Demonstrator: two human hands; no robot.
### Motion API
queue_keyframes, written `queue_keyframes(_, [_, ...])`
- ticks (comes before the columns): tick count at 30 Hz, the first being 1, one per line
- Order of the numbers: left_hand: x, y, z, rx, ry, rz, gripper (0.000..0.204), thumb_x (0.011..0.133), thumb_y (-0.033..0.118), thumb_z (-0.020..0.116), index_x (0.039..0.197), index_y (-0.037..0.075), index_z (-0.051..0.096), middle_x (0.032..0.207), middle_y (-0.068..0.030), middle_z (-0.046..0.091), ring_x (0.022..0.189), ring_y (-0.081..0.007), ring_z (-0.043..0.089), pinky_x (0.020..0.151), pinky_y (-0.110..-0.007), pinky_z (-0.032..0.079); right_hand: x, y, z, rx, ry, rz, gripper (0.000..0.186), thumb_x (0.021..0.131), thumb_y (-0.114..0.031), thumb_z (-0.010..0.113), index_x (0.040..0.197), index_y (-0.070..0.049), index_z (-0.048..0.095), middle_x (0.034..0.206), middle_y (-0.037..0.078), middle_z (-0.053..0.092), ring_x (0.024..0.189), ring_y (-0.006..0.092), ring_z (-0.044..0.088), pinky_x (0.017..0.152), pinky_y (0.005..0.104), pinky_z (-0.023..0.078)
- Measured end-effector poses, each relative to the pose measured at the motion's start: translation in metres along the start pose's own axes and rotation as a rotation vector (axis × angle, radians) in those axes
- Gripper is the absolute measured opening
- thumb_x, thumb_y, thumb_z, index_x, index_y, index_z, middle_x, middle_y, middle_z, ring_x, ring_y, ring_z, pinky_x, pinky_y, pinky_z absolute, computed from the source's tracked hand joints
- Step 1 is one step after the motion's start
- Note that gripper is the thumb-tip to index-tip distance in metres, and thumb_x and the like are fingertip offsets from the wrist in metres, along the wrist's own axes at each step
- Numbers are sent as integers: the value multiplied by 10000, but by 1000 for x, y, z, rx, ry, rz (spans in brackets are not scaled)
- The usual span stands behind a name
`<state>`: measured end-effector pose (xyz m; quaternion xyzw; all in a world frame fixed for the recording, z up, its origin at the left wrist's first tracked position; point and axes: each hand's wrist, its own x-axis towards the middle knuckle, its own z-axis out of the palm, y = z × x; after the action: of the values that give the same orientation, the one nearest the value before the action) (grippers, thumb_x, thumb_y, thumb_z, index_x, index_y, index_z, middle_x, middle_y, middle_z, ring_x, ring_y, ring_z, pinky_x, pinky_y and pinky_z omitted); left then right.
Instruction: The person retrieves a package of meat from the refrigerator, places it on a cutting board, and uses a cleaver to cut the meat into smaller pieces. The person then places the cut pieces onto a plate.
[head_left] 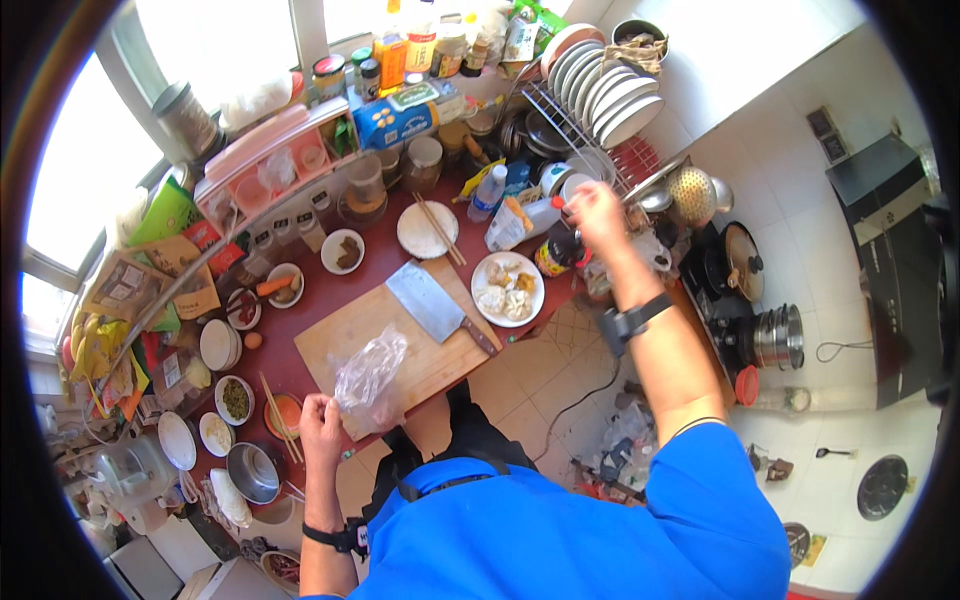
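My left hand (320, 418) is closed on the edge of a clear plastic bag (370, 372), which hangs crumpled over the near part of the wooden cutting board (330, 330). A cleaver (428, 302) with a brown handle lies flat on the board. My right hand (597, 215) is raised at the far right with its fingers curled, close to a red cap and the dish rack; whatever it may hold is hidden. Below that hand stand a dark bottle (555, 255) with a yellow label and a plate of dumplings (508, 290).
Chopsticks rest across a white bowl (425, 232). Several small bowls of food and a steel pot (254, 472) line the left side, with an egg (254, 340) among them. Plates fill the dish rack (575, 115). Pans (740, 262) stand at right.
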<state>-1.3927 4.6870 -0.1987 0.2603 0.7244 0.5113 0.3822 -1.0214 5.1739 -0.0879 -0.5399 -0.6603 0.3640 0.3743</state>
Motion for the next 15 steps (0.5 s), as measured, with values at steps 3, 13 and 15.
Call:
queue_keyframes(3, [-8, -1, 24, -34, 113, -16, 145, 1109, 167, 617, 1147, 33, 579, 820, 35, 566, 720, -50, 526, 645, -238, 442, 108, -15, -77, 103, 199, 41, 189, 1054, -160, 679, 1157, -8, 634, 904, 70, 738, 688, 132, 667, 636, 289, 559])
queue_keyframes(13, [-42, 40, 68, 67, 371, -23, 444, 1131, 205, 592, 1499, -27, 503, 969, -59, 726, 919, -122, 659, 886, -293, 534, 282, 33, -99, 149, 216, 317, 510, 964, -448, 769, 1133, 30, 714, 849, 90, 676, 662, 216, 628, 504, 366, 478])
queue_keyframes(15, [-49, 49, 73, 101, 402, -24, 429, 1133, 200, 586, 1491, -27, 518, 971, -59, 735, 918, -119, 658, 883, -286, 527, 291, 37, -104, 22, 218, 216, 448, 956, -427, 769, 987, 18, 726, 741, 41, 632, 536, 176, 545, 463, 352, 424])
